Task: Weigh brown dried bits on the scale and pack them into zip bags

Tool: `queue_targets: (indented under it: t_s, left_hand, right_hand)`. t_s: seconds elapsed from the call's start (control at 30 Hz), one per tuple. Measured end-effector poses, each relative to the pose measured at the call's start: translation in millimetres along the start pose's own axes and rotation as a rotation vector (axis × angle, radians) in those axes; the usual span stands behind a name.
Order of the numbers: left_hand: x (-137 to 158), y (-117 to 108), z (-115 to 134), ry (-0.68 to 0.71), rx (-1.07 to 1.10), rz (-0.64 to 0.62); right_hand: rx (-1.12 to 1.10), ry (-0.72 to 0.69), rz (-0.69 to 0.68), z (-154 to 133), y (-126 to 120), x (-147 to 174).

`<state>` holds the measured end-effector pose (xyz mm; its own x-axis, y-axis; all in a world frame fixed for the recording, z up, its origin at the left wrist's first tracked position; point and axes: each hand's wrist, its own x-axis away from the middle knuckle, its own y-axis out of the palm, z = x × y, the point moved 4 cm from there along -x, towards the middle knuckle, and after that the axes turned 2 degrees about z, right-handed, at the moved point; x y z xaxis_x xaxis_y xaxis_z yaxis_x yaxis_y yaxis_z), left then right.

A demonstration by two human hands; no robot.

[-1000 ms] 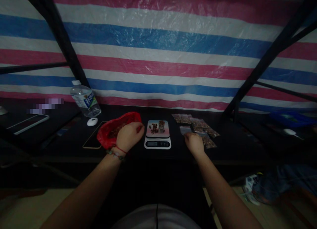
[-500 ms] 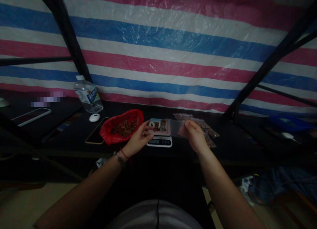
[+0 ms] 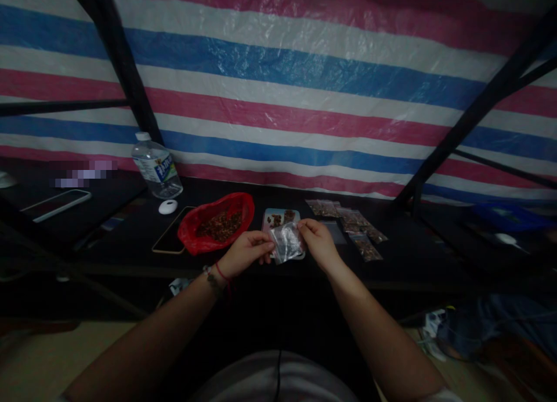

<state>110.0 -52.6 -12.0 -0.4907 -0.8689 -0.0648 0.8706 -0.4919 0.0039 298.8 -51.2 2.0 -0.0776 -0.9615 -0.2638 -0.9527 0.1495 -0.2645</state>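
Between my two hands is a small clear plastic bag (image 3: 286,243), held in front of a kitchen scale (image 3: 267,215). My left hand (image 3: 250,251) pinches the bag's left edge. My right hand (image 3: 316,238) grips its upper right corner. Small brown dried pieces (image 3: 275,220) lie on the scale's plate, beside a little heap or cup of the same stuff that I cannot make out well. The bag covers the scale's front and display. Left of the scale sits a red plastic bag (image 3: 186,235), opened wide and filled with more brown pieces (image 3: 220,226).
Several filled small bags (image 3: 364,246) lie to the right, near a flat clear bag (image 3: 334,232). A dark phone (image 3: 163,238), a white rounded object (image 3: 167,207) and a plastic bottle (image 3: 157,167) stand left. Behind hangs a striped sheet (image 3: 278,100) between black posts (image 3: 126,71).
My right hand has moved left with the clear bag, bringing it in front of the scale. My left hand, loose before, has come down and taken hold of the bag's other side.
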Motion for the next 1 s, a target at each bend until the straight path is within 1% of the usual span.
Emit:
queue_targets:
  t_s: [0.07,0.13,0.17,0.2,0.27,0.33,0.4,0.47,0.53,0.73,0.83,1.0]
  left_hand:
    - [0,2,2,-0.005,-0.036,0.023]
    - [0,3,5,0.011,-0.054,0.116]
    - [1,3,6,0.025,-0.063,0.172]
    - [2,4,8,0.044,-0.077,0.221]
    - [5,7,12,0.095,-0.133,0.262]
    - [9,12,17,0.177,-0.22,0.262]
    - [15,18,21,0.252,-0.305,0.238]
    - [19,23,24,0.288,-0.353,0.218]
    - [22,25,26,0.291,-0.371,0.198]
    - [22,23,27,0.314,-0.396,0.187]
    - [22,23,27,0.327,-0.396,0.178]
    - [22,25,28,0.327,-0.416,0.18]
  right_hand:
    - [0.099,-0.118,0.114,-11,-10,7]
    - [0.231,-0.304,0.24,-27,-18,19]
    - [0.29,-0.392,0.257,-34,-18,26]
    - [0.334,-0.456,0.233,-41,-16,32]
    - [0.367,-0.502,0.101,-49,-7,43]
    - [0.353,-0.47,-0.033,-51,6,51]
    - [0.319,-0.409,-0.121,-51,15,56]
    - [0.28,-0.344,-0.162,-50,19,57]
    - [0.227,-0.278,-0.182,-49,19,55]
    - [-0.036,-0.055,-0.303,-39,16,48]
    - [-0.128,0.015,-0.321,-32,18,47]
    - [-0.174,0.061,-0.27,-25,18,45]
